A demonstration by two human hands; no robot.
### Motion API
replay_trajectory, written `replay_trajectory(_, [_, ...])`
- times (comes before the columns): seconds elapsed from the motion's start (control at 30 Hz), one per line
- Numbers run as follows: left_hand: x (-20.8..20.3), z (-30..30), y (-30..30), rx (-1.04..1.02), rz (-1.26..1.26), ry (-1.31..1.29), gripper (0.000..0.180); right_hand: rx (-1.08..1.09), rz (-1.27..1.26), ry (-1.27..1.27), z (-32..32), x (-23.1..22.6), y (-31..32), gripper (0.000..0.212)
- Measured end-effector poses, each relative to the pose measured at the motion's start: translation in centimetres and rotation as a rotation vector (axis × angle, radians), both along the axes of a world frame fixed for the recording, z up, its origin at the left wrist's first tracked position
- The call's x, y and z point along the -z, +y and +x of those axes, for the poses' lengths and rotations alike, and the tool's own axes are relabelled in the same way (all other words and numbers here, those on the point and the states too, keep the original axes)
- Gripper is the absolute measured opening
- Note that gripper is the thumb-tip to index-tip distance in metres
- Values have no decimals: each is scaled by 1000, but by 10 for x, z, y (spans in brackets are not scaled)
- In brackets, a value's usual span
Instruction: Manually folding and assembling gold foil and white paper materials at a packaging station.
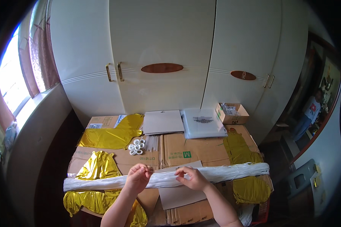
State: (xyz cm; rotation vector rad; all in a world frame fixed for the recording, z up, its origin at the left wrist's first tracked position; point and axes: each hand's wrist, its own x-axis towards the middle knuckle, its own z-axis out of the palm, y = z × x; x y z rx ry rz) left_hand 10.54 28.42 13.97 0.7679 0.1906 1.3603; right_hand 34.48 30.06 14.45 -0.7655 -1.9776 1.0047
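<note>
A long bundle of white string (223, 172) lies across the cardboard-covered table from left to right. My left hand (138, 178) is above its middle, fingertips pinched together. To the right, my right hand (192, 178) curls thumb and forefinger toward each other over the same bundle. A faint thin line seems to run between the two hands, too fine to name. Beneath the bundle, a grey card sheet (180, 197) lies in front of me. Gold foil balloons, flat and creased, lie around: one (98, 165) beyond the bundle at left, another (250, 190) nearer at right.
Several white rings (136, 146) sit beside thin clear sticks (152, 143). Farther back are stacked grey cards (163, 122), clear plastic bags (203, 124) and a small cardboard box (236, 118) of clear packets. White cabinets (163, 38) stand behind. A person (310, 111) stands in the right doorway.
</note>
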Motion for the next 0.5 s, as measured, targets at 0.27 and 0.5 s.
replay_trajectory(0.27, [-12,-19,4,-213,-15,-119,19,17,-85,42,13,4,10,8])
replay_trajectory(0.5, [-1,-22,3,-832,288,1271,51,-110,-122,147,8,0,0,7])
